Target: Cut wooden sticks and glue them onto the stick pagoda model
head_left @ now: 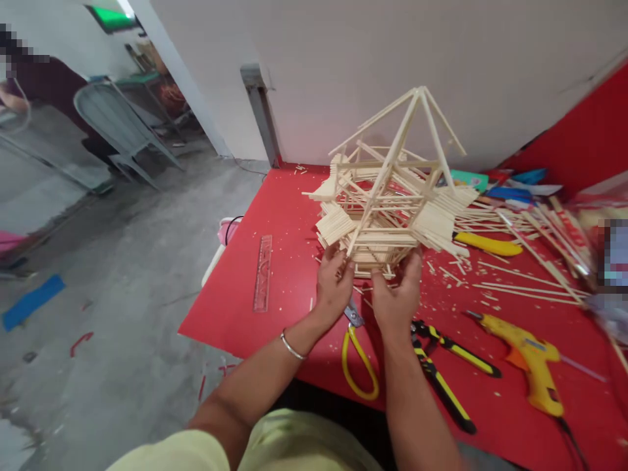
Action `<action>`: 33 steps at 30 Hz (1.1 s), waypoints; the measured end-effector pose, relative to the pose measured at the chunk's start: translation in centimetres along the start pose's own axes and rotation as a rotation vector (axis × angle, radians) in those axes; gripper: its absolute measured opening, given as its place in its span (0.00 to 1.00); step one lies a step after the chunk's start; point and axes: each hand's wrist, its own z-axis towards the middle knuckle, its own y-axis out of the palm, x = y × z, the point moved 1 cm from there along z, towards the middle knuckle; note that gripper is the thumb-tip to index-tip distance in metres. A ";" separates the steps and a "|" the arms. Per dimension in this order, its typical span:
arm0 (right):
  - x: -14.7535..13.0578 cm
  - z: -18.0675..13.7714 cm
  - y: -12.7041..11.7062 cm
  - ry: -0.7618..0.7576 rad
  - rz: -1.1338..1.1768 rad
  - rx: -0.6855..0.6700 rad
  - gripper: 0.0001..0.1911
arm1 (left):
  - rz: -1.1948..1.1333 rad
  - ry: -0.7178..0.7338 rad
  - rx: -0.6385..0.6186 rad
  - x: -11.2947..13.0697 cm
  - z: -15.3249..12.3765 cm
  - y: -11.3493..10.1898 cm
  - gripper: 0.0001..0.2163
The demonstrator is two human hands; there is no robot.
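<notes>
A model building made of thin wooden sticks stands over the red table, with a pointed open frame on top and slatted roof panels at its sides. My left hand grips its lower left edge, fingers curled against the base. On the near right side of the base, my right hand is closed round the edge. Scissors with yellow handles lie between my forearms, their blades partly hidden by my left hand. Beside my right wrist are black-and-yellow pliers.
A yellow glue gun lies at the right, its cord trailing over the near edge. Loose sticks and a yellow-handled cutter lie behind it. A clear ruler rests on the red table at left. A person sits far left near a chair.
</notes>
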 end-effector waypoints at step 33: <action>-1.3 0.4 -1.0 0.088 0.025 0.121 0.41 | 0.010 -0.023 0.294 0.4 0.2 -1.4 0.04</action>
